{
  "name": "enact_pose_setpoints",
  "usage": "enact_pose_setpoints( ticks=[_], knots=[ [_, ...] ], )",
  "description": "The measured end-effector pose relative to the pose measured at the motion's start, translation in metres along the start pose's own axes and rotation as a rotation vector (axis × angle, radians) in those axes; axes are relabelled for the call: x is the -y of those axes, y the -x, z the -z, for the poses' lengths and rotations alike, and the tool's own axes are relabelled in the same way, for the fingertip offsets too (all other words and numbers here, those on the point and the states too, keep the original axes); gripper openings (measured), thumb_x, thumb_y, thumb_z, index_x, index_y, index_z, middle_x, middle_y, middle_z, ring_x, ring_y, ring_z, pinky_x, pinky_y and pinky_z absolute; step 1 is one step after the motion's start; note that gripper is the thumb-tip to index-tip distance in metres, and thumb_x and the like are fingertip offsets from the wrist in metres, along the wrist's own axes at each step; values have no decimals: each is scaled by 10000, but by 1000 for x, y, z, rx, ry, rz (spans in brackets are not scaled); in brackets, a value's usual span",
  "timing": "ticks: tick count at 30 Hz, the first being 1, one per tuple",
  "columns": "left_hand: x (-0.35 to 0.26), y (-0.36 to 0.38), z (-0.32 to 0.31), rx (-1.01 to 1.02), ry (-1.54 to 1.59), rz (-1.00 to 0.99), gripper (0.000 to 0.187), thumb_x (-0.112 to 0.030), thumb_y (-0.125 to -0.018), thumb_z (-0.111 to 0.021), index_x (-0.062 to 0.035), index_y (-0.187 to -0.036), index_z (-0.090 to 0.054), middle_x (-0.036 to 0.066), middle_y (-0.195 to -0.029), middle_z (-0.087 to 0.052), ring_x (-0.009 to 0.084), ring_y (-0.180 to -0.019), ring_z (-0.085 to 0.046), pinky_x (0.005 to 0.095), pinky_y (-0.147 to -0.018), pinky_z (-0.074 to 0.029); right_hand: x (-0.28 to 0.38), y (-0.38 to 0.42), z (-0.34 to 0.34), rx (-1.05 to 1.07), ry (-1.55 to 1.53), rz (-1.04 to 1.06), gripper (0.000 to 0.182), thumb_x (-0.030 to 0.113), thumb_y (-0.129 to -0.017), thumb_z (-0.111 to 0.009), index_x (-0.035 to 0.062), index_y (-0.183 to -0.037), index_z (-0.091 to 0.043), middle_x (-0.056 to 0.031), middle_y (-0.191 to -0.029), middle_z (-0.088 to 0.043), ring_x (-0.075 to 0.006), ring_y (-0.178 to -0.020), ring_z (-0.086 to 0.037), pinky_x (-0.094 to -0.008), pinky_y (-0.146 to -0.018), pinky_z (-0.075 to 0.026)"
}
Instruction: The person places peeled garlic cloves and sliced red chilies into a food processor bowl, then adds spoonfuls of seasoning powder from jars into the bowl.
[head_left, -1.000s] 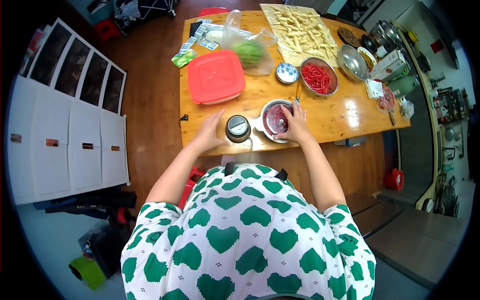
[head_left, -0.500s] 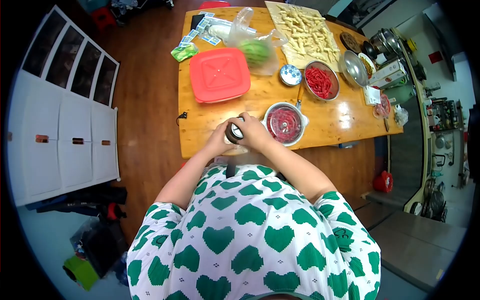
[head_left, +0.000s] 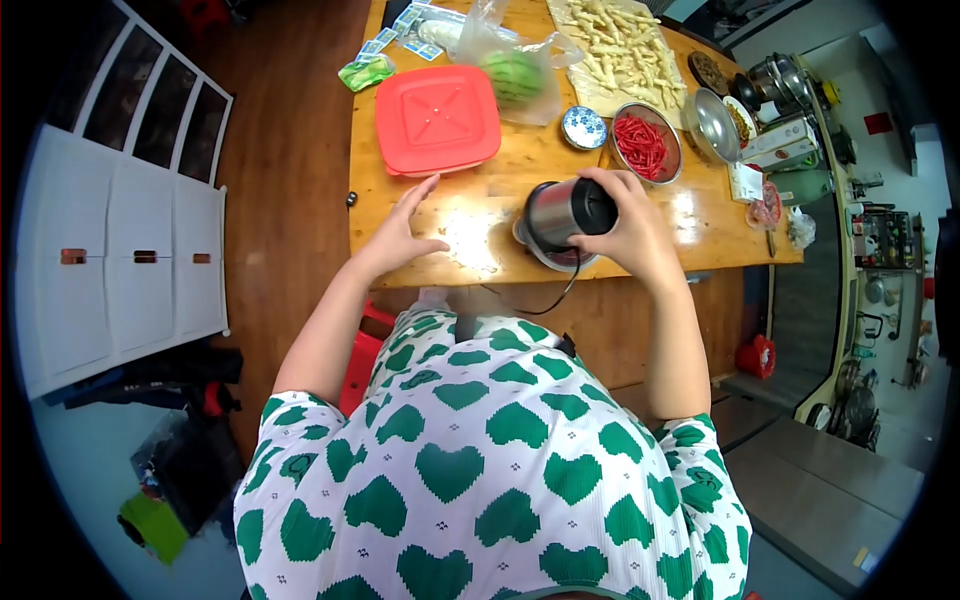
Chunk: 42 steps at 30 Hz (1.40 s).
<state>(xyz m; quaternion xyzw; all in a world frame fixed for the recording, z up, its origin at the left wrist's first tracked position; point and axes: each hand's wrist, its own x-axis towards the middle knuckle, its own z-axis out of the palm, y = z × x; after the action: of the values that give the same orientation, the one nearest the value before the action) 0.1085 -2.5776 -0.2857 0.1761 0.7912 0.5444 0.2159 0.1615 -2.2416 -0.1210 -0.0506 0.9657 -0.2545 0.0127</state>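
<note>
My right hand (head_left: pixel 640 235) is wrapped round the silver and black motor unit (head_left: pixel 552 212) of a food chopper, thumb on one side and fingers on the other. The unit is tilted over the chopper's bowl (head_left: pixel 555 262), hiding most of it. A black cord (head_left: pixel 565 295) hangs from the unit past the table's front edge. My left hand (head_left: pixel 405 238) is held over the front of the table with fingers spread and nothing in them, just below a square container with a red lid (head_left: pixel 438 120).
Right of centre sits a metal strainer of red chillies (head_left: pixel 642 142), beside a blue-and-white bowl (head_left: pixel 583 128). Farther back are a watermelon in a plastic bag (head_left: pixel 515 78) and a board of pale, knobbly pieces (head_left: pixel 625 55). An empty metal bowl (head_left: pixel 712 125) stands to the right.
Both hands were together on the motor unit left of the chopper bowl. Now my right hand has carried it right, over the bowl, and my left hand has let go and moved left.
</note>
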Motion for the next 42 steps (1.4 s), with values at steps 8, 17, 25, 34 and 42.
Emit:
enact_pose_setpoints(
  ticks=[8,17,25,34,42],
  knots=[
    [47,-31,-60,-99,214,64,673,-98,-851,-806,-126,-1472,-550,95,-1356,-636,208,-1243,-594,378,-1077,-474,-64,13,-21,2,143,-162,819,207,-613,-946,214,-1363,-615,-100,-1304,-623,-348,-1164,-649,-445,-953,-551],
    [24,-57,-111,-11,-42,-161,923,-227,-736,-919,-147,-1530,-456,182,-1536,-457,372,-1404,-471,437,-1165,-418,-58,5,-36,17,105,-76,815,123,-608,-922,218,-1354,-608,-98,-1344,-596,-345,-1177,-636,-444,-946,-548],
    [22,-112,-162,118,-244,-234,1291,-432,-586,-980,-124,-1618,-270,205,-1614,-357,398,-1484,-372,468,-1210,-358,-66,-5,-28,237,223,93,872,15,-567,-909,207,-1348,-573,-98,-1349,-584,-358,-1200,-618,-448,-966,-549],
    [25,-113,-165,167,-80,-194,1319,-321,-587,-994,-127,-1636,-217,186,-1586,-413,365,-1475,-406,431,-1215,-371,-56,-3,-50,77,228,-276,867,315,-663,-931,140,-1415,-536,-234,-1231,-582,-436,-1035,-673,-470,-908,-574],
    [9,-112,-156,236,-125,-114,1352,-321,-594,-992,-142,-1653,-170,181,-1623,-383,340,-1492,-404,423,-1217,-375,-82,-7,-48,136,129,-131,1028,331,-629,-965,163,-1507,-458,-277,-1360,-544,-458,-1180,-626,-476,-963,-555]
  ],
)
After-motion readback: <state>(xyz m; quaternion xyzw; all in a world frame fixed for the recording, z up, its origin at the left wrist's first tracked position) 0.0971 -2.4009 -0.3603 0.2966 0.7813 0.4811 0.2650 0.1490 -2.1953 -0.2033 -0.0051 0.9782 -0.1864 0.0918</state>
